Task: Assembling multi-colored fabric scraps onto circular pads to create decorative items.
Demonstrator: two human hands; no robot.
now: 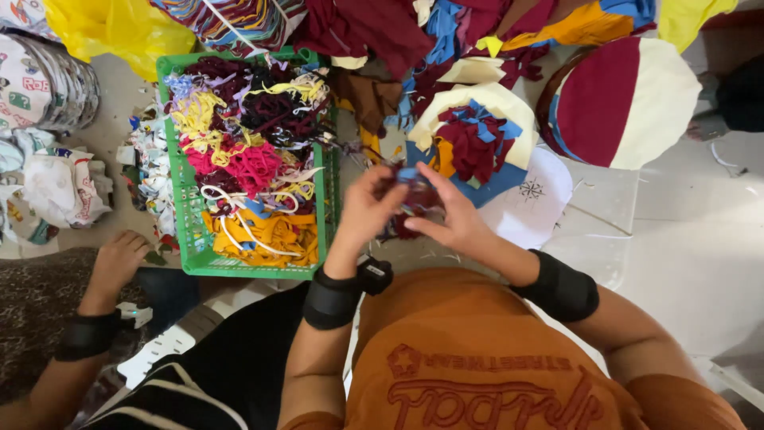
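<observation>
Both hands met over a small maroon fabric scrap; the left hand and right hand pinched it between fingertips. Just beyond the grip sat a heap of cut scraps; left of it, a green basket. A loose pinch could have dropped the scrap into that clutter, where I judged it would be hard to find.

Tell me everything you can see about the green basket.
The green basket is a rectangular plastic crate with lattice walls. It sits on the floor to the left of the left hand, untouched by any hand. It is heaped with tangled fabric scraps in yellow, pink, maroon, white and orange. More scraps lie along its left side, and a yellow bag lies beyond its far corner.
</observation>
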